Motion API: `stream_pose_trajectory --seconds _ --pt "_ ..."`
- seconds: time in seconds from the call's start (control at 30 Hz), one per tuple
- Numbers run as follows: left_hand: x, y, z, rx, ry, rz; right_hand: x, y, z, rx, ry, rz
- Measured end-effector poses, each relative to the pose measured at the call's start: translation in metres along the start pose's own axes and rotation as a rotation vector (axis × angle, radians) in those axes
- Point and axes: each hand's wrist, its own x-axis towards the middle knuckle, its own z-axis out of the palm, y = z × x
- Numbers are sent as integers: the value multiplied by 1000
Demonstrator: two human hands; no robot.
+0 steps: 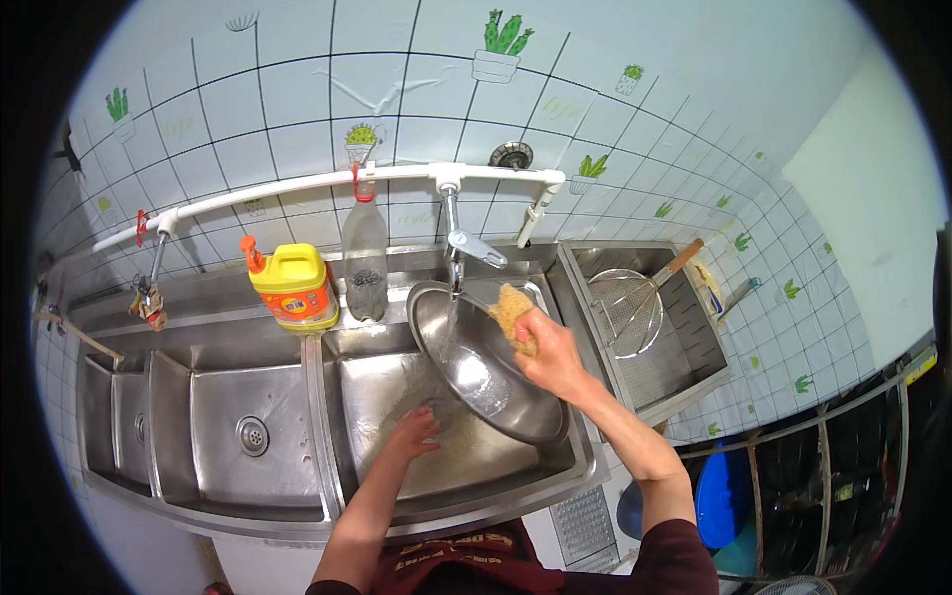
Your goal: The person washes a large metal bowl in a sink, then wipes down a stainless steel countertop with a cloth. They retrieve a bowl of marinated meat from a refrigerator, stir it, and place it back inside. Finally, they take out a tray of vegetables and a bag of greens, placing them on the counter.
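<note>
My right hand [550,353] grips a yellow-tan scrubbing sponge [513,309] above a large stainless steel bowl [487,387]. The bowl lies tilted in the right-hand sink basin [446,476], and its far left rim is under the faucet [457,260]. A stream of water [448,331] runs from the spout into the bowl, where some water has pooled. My left hand [418,431] is low over the same basin, left of the bowl and apart from it. Its fingers are spread and hold nothing. The basin's drain area is partly hidden behind that hand.
A yellow detergent jug [294,286] with an orange pump and a clear plastic bottle [364,260] stand along the sink's back ledge. Two more basins [245,387] lie left. At right, a steel bin [647,327] holds a wire strainer [628,312]. White pipe [297,190] crosses the wall.
</note>
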Motion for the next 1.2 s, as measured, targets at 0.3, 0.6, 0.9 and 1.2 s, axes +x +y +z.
stream_pose_trajectory --seconds 0.3,0.6,0.9,1.2 --pt "-35 53 -30 138 220 244 -1 16 -14 -192 -200 -271" --pt "-39 70 -37 499 503 723 43 -22 33 -189 -602 -735" --pt "-84 67 -75 501 395 916 14 -56 19 -161 -512 -998" --pt "-158 118 4 1172 340 1001 0 -27 -18 -103 -236 -816"
